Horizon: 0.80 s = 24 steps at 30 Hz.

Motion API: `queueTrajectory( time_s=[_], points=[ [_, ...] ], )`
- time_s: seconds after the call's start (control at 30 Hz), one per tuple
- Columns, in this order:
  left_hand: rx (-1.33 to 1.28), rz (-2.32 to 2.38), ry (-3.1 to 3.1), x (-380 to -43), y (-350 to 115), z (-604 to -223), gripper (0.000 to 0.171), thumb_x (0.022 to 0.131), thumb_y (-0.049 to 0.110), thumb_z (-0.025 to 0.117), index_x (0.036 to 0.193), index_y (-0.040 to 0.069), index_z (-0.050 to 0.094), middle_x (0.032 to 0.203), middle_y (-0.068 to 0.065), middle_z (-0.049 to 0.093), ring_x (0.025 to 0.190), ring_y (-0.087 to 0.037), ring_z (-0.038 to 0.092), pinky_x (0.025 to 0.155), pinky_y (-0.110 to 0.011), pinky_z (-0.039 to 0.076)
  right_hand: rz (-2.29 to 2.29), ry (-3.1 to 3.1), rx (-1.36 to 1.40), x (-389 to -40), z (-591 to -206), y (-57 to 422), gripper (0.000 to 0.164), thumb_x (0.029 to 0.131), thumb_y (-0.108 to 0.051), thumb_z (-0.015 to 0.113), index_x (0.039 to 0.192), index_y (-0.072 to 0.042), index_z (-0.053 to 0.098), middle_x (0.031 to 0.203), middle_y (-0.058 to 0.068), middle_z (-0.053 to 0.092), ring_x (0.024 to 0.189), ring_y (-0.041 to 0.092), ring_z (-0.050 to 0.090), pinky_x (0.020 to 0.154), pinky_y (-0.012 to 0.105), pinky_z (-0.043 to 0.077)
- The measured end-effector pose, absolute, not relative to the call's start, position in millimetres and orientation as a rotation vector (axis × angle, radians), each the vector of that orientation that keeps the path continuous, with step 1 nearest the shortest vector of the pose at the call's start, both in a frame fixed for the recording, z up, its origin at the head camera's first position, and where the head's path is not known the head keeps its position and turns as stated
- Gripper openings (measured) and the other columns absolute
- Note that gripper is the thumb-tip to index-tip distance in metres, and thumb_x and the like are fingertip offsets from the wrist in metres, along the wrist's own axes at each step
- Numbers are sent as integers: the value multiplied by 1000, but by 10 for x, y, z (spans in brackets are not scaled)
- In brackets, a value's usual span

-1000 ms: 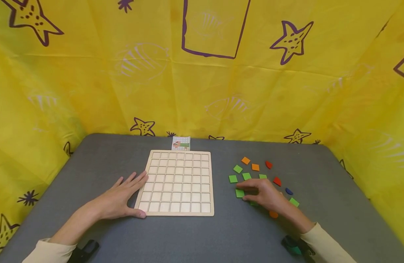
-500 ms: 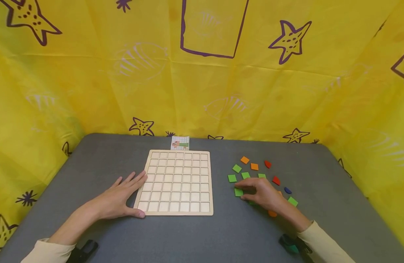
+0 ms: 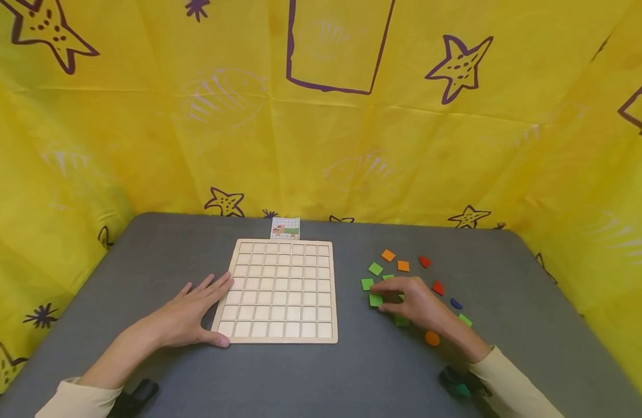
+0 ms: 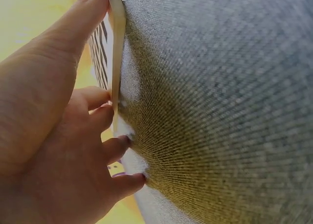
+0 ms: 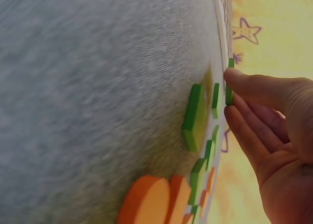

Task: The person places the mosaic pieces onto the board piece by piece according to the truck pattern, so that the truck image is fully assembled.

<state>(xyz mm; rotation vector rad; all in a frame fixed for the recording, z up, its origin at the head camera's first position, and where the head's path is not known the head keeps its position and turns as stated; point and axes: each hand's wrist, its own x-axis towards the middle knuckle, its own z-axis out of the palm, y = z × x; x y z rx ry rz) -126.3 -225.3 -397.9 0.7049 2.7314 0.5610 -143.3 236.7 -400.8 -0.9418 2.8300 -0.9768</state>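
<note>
Between thumb and fingers, my right hand pinches a square green tile. In the right wrist view this green tile is held on edge, a little off the table. Another green tile lies below the hand. A light wooden board with a grid of square recesses lies flat at the middle. Along its left edge rests my left hand, fingers extended, thumb at the near corner. The left wrist view has the thumb and fingers at the board's side, with other fingertips on the table.
Loose pieces surround my right hand: more green tiles, orange squares, a rounded orange piece, red pieces and a blue one. A small picture card lies behind the board. Yellow cloth surrounds the grey table.
My right hand has lifted the pinched green tile slightly and shifted it a little left and away from me. The green tile below the hand shows more. My left hand stays on the board.
</note>
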Motion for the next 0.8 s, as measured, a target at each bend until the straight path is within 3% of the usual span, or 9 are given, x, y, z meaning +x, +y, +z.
queueTrajectory(
  time_s=[0.8],
  points=[
    [675, 548, 2724, -1290, -2242, -3971, 126, 61, 75, 72, 155, 5, 26, 162, -15, 19, 144, -49, 14, 105, -75, 9, -1089, 2750, -1034, -1627, -3863, 1905, 39, 79, -3, 80, 116, -1, 71, 110, 6, 72, 94, 20, 69, 84, 40, 56]
  ],
)
